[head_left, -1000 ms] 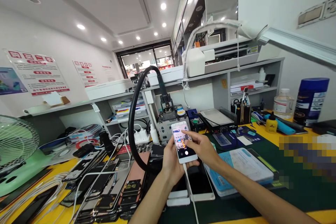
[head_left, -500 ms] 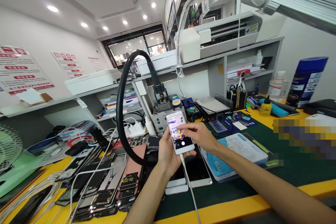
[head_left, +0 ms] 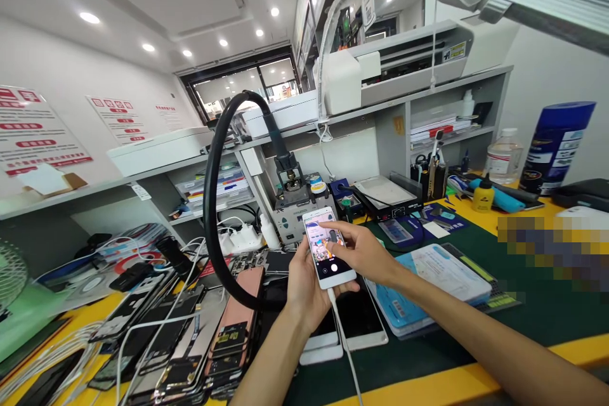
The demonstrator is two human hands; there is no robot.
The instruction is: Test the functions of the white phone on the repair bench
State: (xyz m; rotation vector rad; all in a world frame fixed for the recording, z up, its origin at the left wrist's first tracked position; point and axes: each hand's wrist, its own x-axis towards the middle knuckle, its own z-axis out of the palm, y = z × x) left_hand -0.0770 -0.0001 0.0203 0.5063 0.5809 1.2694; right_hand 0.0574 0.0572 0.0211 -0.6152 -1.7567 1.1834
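Note:
A white smartphone (head_left: 337,280) with a lit screen rests in my left hand (head_left: 304,295), whose fingers wrap round its edges. My right hand (head_left: 364,250) is over the phone, its index finger and thumb spread apart at the screen and nothing held between them. A white cable (head_left: 346,349) runs from the phone's bottom edge down to the front of the desk. Beneath my hands, other phones (head_left: 364,323) lie on the dark green mat (head_left: 409,365).
Stacked phone parts (head_left: 228,336) cover the left of the desk. A thick black hose (head_left: 212,203) arches beside my left arm. Blue-and-white packages (head_left: 438,285) lie under my right forearm. A yellow bottle (head_left: 483,195) and a blue can (head_left: 556,149) stand at the back right.
My right thumb and index finger have spread further apart over the screen, and the picture on it looks different. The phone has shifted slightly down. The head view has moved a little.

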